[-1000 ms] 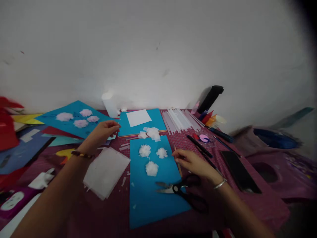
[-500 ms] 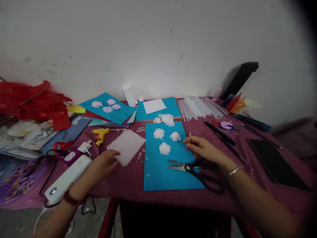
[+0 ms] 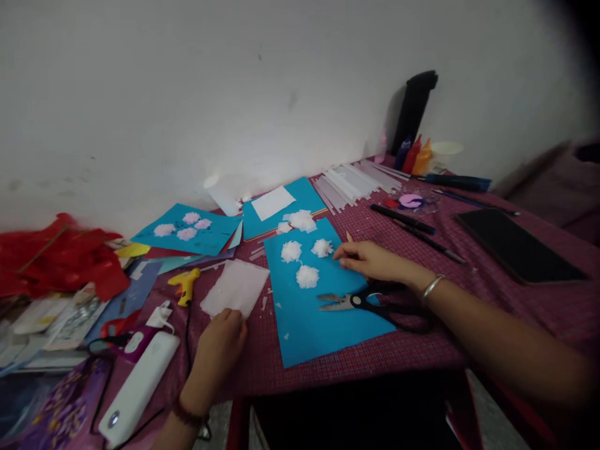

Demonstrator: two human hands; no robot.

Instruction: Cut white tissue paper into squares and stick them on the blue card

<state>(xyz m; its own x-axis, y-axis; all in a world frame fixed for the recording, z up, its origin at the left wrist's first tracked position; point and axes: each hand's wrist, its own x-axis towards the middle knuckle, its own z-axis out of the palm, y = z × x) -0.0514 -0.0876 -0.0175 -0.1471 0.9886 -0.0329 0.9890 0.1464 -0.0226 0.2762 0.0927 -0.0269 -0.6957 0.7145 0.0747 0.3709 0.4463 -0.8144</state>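
My left hand (image 3: 222,340) is closed, its fingers curled over the near corner of the thin pale pink paper sheets (image 3: 237,284); the fingertips are partly hidden. My right hand (image 3: 368,259) hovers over the right edge of the blue card (image 3: 300,340), loosely open, fingers half bent. Its fingertips are close to a fluffy white paper flower (image 3: 322,248). Two more white paper flowers, one at the left (image 3: 291,251) and one nearer me (image 3: 307,276), sit on the card. Black-handled scissors (image 3: 342,302) lie partly open below my right hand. A thin stick (image 3: 349,237) shows behind its fingers.
A yellow glue gun (image 3: 185,286) and a white power bank (image 3: 140,387) lie at left, with cables. Behind are a card with pink flowers (image 3: 154,237) and translucent strips (image 3: 349,182). Pens (image 3: 403,219), a dark phone-like slab (image 3: 520,244) and paint bottles (image 3: 412,156) stand or lie at right.
The view has turned and tilted. My left hand has shifted right and its fingers have curled over the paper's near corner. My right hand stays beside the right-hand flower.
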